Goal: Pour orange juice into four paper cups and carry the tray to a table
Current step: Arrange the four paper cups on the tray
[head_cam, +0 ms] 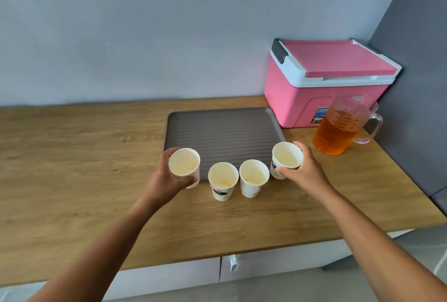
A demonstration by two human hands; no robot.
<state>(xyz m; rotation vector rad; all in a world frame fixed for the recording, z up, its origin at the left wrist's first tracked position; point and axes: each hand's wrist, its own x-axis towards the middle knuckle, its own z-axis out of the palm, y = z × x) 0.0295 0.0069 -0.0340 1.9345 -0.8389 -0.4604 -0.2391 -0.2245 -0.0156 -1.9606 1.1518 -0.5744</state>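
Room: a pale grey-blue wall behind a wooden desk (84, 156), with a darker grey panel at 3 o'clock and white cupboard fronts below the desk edge.
Tray: the brown ribbed tray (225, 132) lies flat on the desk just beyond the cups, with no cup clearly standing on it.
Jug: the clear jug (338, 129) stands at 3 o'clock from the tray, holding orange juice to roughly two thirds, just in front of the pink cooler box (321, 79).
Left hand: the left hand (167, 178) is wrapped round the left end cup (185, 166), raised at the tray's near left corner.
Right hand: the right hand (302, 168) curls round the right end cup (286, 160), at the tray's near right corner.
Middle cups: the two middle cups (223, 180) stand side by side on the desk at 6 o'clock from the tray, close to each other.
Progress: pouring looks barely begun; the middle cups show only a smear of orange at the bottom, and the end cups look close to empty. Filling all four, setting them on the tray and carrying it all seem left.
Hard to tell: whether the held cups rest on anything; the printed cup pattern; the jug's scale marks; the destination table is out of view.
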